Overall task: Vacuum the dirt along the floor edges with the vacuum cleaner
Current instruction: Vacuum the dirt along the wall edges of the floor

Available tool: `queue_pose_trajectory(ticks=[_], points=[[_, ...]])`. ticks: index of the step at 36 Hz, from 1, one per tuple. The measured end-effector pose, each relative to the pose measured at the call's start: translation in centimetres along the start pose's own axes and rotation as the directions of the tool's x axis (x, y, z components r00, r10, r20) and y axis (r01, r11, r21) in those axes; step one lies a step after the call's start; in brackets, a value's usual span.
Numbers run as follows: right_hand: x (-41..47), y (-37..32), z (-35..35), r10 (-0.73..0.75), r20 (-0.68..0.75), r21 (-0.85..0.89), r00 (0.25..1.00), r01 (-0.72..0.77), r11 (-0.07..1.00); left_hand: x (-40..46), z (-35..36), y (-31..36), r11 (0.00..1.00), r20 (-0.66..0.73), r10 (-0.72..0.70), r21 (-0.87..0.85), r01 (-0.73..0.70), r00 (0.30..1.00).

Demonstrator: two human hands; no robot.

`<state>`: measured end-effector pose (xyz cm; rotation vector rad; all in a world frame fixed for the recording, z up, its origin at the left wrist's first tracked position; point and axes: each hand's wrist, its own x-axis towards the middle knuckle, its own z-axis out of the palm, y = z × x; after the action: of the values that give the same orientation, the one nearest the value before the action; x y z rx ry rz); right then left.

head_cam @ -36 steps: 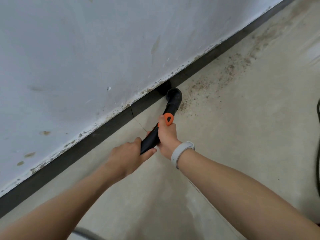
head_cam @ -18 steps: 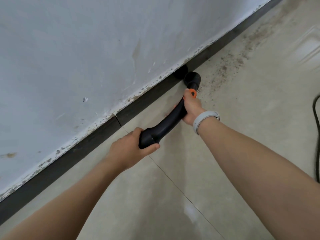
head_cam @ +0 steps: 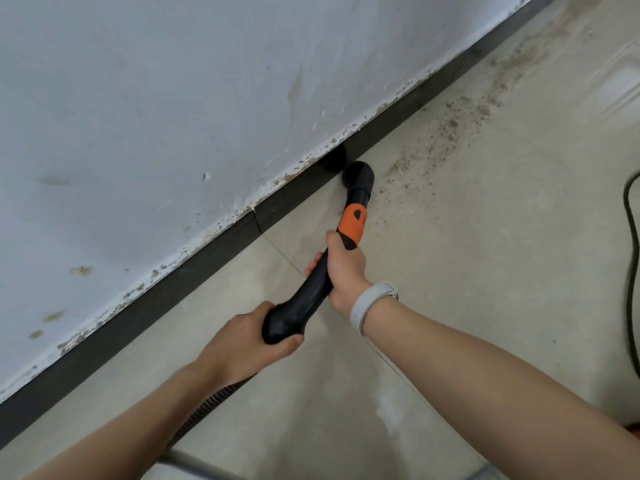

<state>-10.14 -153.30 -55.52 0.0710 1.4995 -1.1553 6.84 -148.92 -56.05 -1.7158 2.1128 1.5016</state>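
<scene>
A black vacuum wand (head_cam: 308, 299) with an orange collar (head_cam: 351, 221) ends in a round black nozzle (head_cam: 358, 176). The nozzle rests on the floor beside the dark baseboard (head_cam: 207, 258). My right hand (head_cam: 343, 271) grips the wand just below the orange collar. My left hand (head_cam: 249, 344) holds the wand's thick rear end, where a ribbed black hose (head_cam: 207, 407) leaves it. Brown dirt (head_cam: 446, 133) lies scattered on the floor to the right of the nozzle, running along the baseboard.
A scuffed white wall (head_cam: 173, 116) rises above the baseboard. A black cable (head_cam: 632, 237) runs along the right edge of the beige tiled floor (head_cam: 485, 271). A grey tube (head_cam: 194, 462) shows at the bottom edge.
The nozzle has travelled right along the baseboard into the dirt, and my right hand has slid down the wand, uncovering the orange collar. The hose now shows under my left arm.
</scene>
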Motion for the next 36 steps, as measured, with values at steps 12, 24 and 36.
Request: queue_pose_trajectory(ticks=[12, 24, 36], points=[[-7.7, 5.0, -1.9, 0.031, 0.056, -0.181, 0.998, -0.02, 0.983, -7.0, 1.0, -1.1, 0.988, 0.412, 0.04, -0.153, 0.025, 0.91], [-8.7, 4.3, -2.9, 0.034, 0.008, -0.198, 0.999, -0.032, 0.98, -7.3, 2.0, -0.1, 0.992, 0.378, 0.049, -0.126, -0.001, 0.925], [-9.6, 5.1, -2.7, 0.17, 0.114, -0.215, 0.979, -0.143, 0.966, -8.1, 0.9, -0.5, 0.967, 0.539, 0.032, -0.231, 0.11, 0.842]])
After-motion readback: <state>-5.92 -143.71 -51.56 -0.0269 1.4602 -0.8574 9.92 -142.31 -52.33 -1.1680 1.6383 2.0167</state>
